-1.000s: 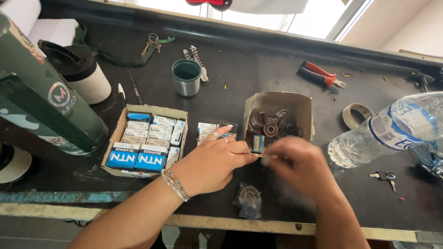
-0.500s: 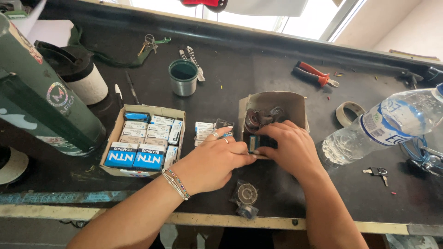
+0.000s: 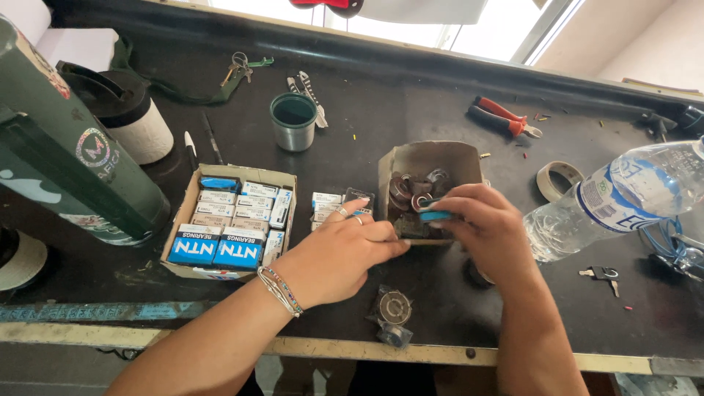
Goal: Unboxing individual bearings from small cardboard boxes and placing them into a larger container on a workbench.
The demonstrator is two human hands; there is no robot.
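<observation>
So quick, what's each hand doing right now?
Left hand: closed on nothing seen, fingertips at the small cardboard box.
Right hand: closed, pinching a small blue piece.

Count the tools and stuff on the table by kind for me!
Pliers: 1
Tape roll: 1
Water bottle: 1
Green cup: 1
Key bunches: 1
Cardboard boxes: 2
Total: 7

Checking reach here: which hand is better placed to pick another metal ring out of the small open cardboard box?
Right hand: its fingers sit at the small open cardboard box, beside the rings; the left hand rests lower.
</observation>
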